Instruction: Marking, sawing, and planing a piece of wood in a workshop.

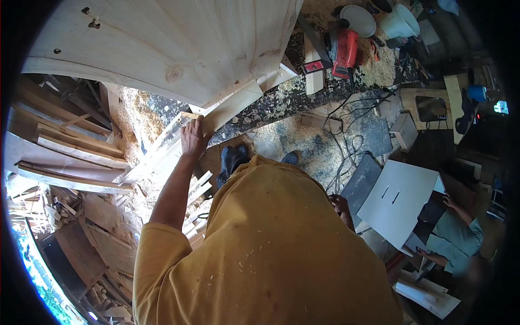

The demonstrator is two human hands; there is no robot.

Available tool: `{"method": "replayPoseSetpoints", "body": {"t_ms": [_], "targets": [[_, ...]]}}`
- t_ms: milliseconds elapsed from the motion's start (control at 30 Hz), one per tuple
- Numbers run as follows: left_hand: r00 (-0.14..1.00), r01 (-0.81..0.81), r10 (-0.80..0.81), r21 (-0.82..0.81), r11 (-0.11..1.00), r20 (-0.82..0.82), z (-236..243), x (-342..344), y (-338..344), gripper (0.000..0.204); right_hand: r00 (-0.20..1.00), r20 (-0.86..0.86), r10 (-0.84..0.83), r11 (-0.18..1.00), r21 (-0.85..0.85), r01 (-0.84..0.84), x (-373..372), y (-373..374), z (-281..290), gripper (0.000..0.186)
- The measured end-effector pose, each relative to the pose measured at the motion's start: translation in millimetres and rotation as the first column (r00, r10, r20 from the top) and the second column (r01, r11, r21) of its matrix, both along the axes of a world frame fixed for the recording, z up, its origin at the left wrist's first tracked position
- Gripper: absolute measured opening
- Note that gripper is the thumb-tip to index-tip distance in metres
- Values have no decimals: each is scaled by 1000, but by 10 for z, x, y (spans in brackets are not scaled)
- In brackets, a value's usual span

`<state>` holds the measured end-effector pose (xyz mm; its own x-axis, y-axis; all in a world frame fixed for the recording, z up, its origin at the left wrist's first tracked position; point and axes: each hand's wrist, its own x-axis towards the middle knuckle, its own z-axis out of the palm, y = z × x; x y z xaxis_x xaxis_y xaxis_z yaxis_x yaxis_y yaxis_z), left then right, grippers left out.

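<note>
My left hand (193, 138) is closed over the end of a long pale wooden board (163, 143), its fingers bent across the top near the corner of a large wooden panel (157, 46). That panel lies on a dark, sawdust-speckled bench (244, 115), and a pale wooden strip (234, 105) runs along its near edge. Down by my right side, my right hand (340, 208) is partly covered by my yellow shirt. Its fingers look curled, and what they hold, if anything, is hidden.
A red power planer (345, 51) sits on the bench near a white bucket (400, 21). Black cables (352, 149) tangle across the dusty floor. A person in a green shirt (457, 235) handles a white panel (400, 189) at right. Curved wooden pieces (76, 151) and offcuts lie left.
</note>
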<state>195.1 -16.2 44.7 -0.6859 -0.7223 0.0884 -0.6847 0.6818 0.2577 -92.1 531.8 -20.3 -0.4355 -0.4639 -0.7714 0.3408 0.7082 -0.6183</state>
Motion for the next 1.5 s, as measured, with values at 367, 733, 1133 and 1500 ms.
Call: {"method": "replayPoseSetpoints", "body": {"t_ms": [367,733,1133,1500], "targets": [[999,-33,32,30,999,16,-16,-108,-103,68,991,91,-97,995,-8,98,76,827,-977,13],[999,18,-20,-35,999,-47,324,432,-31,56,836,-548,26,996,-54,-66,-311,-1374,778,18],[946,276,-290,-106,955,-148,955,676,-122,36,542,-594,594,546,-197,-814,309,-3738,1373,37],[854,511,-519,-273,815,46,1024,516,-1922,21,380,-816,435,659,1,-752,1544,-4594,1194,26]]}}
